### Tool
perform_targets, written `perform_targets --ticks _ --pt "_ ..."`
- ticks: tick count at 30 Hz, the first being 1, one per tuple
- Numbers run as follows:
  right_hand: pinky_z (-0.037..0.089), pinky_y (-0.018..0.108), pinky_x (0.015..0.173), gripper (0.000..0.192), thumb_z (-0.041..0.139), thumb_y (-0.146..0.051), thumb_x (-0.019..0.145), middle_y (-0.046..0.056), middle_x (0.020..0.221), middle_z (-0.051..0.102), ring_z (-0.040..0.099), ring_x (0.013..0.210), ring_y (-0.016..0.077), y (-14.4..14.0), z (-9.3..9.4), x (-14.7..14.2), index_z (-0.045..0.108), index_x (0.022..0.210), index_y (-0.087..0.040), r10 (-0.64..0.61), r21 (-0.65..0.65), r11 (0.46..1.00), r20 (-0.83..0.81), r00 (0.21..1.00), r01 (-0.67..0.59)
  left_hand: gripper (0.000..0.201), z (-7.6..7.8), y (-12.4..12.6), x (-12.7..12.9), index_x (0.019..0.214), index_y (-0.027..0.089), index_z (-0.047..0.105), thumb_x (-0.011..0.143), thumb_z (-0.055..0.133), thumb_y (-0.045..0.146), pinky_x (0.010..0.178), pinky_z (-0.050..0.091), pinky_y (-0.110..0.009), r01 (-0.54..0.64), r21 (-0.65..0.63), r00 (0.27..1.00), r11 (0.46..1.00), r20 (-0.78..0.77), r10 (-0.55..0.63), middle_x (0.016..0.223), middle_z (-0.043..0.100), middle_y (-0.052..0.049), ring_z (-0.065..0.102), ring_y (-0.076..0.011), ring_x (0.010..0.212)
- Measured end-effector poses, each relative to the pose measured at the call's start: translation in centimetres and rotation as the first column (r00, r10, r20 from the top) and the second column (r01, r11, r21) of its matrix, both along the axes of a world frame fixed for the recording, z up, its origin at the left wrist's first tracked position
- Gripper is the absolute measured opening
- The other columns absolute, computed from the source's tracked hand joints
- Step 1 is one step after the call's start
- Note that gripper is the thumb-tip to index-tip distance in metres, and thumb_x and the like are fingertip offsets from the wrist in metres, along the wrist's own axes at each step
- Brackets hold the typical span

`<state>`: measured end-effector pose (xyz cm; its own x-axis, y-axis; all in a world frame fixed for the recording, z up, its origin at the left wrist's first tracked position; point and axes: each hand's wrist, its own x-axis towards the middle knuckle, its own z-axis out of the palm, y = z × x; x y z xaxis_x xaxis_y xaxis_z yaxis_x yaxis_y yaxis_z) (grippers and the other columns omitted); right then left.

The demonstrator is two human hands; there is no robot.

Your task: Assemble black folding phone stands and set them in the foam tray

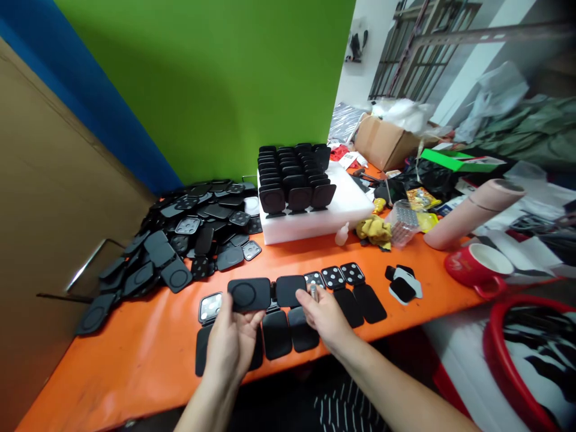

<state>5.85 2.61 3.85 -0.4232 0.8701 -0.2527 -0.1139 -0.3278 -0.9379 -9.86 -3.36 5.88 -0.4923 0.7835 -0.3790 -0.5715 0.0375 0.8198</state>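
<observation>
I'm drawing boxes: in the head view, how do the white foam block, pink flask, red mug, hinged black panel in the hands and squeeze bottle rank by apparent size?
1. White foam block
2. Pink flask
3. Red mug and hinged black panel: too alike to rank
4. Squeeze bottle

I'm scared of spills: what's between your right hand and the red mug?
From right hand to mug, the head view shows black panels, small pads, then bare orange table.
</observation>
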Motion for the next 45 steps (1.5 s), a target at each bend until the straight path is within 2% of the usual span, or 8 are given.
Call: perform_targets --ticks 4,7,12,16,21,26,38,45 --pt "0.032 0.019 0.047 0.032 0.056 -0.046 0.076 -0.007 0.052 0.039 0.037 0.047 0.0065 1.8 1.7 1.9 0.048 0.065 -0.017 0.296 0.180 0.939 0.023 0.955 -0.295 0.057 -0.2 -2.8 0.0 0.103 0.011 0.059 0.077 0.044 0.059 0.067 0.053 -0.035 0.520 0.058 0.718 0.852 0.510 -0.473 0.113 0.058 -0.018 0.061 -0.0294 0.091" --pt "0.041 0.025 0.069 0.025 0.056 -0.041 0.077 0.001 0.077 0.059 0.055 0.075 0.0141 2.3 2.6 2.4 0.060 0.082 -0.017 0.380 0.308 0.846 0.224 0.897 -0.436 0.048 -0.9 -4.3 0.7 0.115 0.015 0.052 0.074 0.060 0.038 0.049 0.049 -0.019 0.693 0.146 0.520 0.706 0.578 -0.629 0.115 0.058 -0.016 0.066 -0.0167 0.068" --pt "0.040 0.025 0.067 0.029 0.035 -0.039 0.090 0.001 0.081 0.058 0.053 0.073 0.0131 1.2 2.8 2.4 0.054 0.096 -0.018 -0.013 0.442 0.868 0.478 0.878 -0.228 0.045 -1.2 -3.5 2.2 0.117 0.022 0.049 0.074 0.062 0.016 0.069 0.050 -0.020 0.485 -0.014 0.828 0.874 0.329 -0.454 0.110 0.063 -0.007 0.064 -0.0129 0.079" --pt "0.038 0.024 0.070 0.026 0.033 -0.031 0.092 0.001 0.082 0.057 0.052 0.076 0.0126 -0.3 3.9 2.2 0.057 0.091 -0.020 0.034 0.525 0.735 0.604 0.796 -0.429 0.058 -1.6 -2.5 3.1 0.128 0.022 0.038 0.075 0.061 0.028 0.089 0.043 -0.037 0.453 -0.099 0.888 0.886 -0.036 -0.459 0.118 0.057 -0.009 0.052 -0.0249 0.109" --pt "0.037 0.024 0.072 0.024 0.039 -0.031 0.090 0.004 0.085 0.058 0.053 0.080 0.0141 -0.9 4.0 1.3 0.059 0.090 -0.018 -0.018 0.526 0.643 0.738 0.675 -0.557 0.050 -2.7 -2.8 3.7 0.130 0.022 0.038 0.082 0.049 0.026 0.102 0.027 -0.038 0.455 -0.240 0.652 0.858 -0.566 -0.504 0.130 0.046 -0.007 0.037 -0.0237 0.122" --pt "0.037 0.024 0.070 0.027 0.033 -0.026 0.091 0.005 0.085 0.058 0.054 0.079 0.0144 -1.1 3.8 1.4 0.058 0.087 -0.017 -0.020 0.495 0.594 0.797 0.604 -0.634 0.056 -3.1 -3.7 4.0 0.137 0.029 0.021 0.085 0.037 0.015 0.103 0.026 -0.036 0.492 -0.305 0.392 0.815 -0.759 -0.521 0.139 0.034 -0.002 0.029 -0.0188 0.127" --pt "0.033 0.021 0.061 0.025 0.043 -0.036 0.087 -0.001 0.076 0.058 0.052 0.069 0.0108 -2.7 2.8 1.7 0.057 0.076 -0.019 0.079 0.477 0.634 0.743 0.664 -0.609 0.051 -3.5 -5.0 5.4 0.136 0.020 0.026 0.086 0.035 0.015 0.097 0.035 -0.038 0.550 -0.291 0.482 0.783 -0.655 -0.581 0.127 0.047 -0.011 0.039 -0.0231 0.120" --pt "0.034 0.022 0.061 0.030 0.037 -0.036 0.090 0.001 0.074 0.057 0.052 0.067 0.0121 -3.5 3.2 1.6 0.056 0.074 -0.019 0.056 0.435 0.635 0.798 0.600 -0.638 0.061 -3.9 -5.4 5.5 0.139 0.022 0.012 0.085 0.037 0.012 0.103 0.027 -0.040 0.469 -0.272 0.455 0.840 -0.741 -0.494 0.138 0.033 -0.011 0.031 -0.0223 0.126"
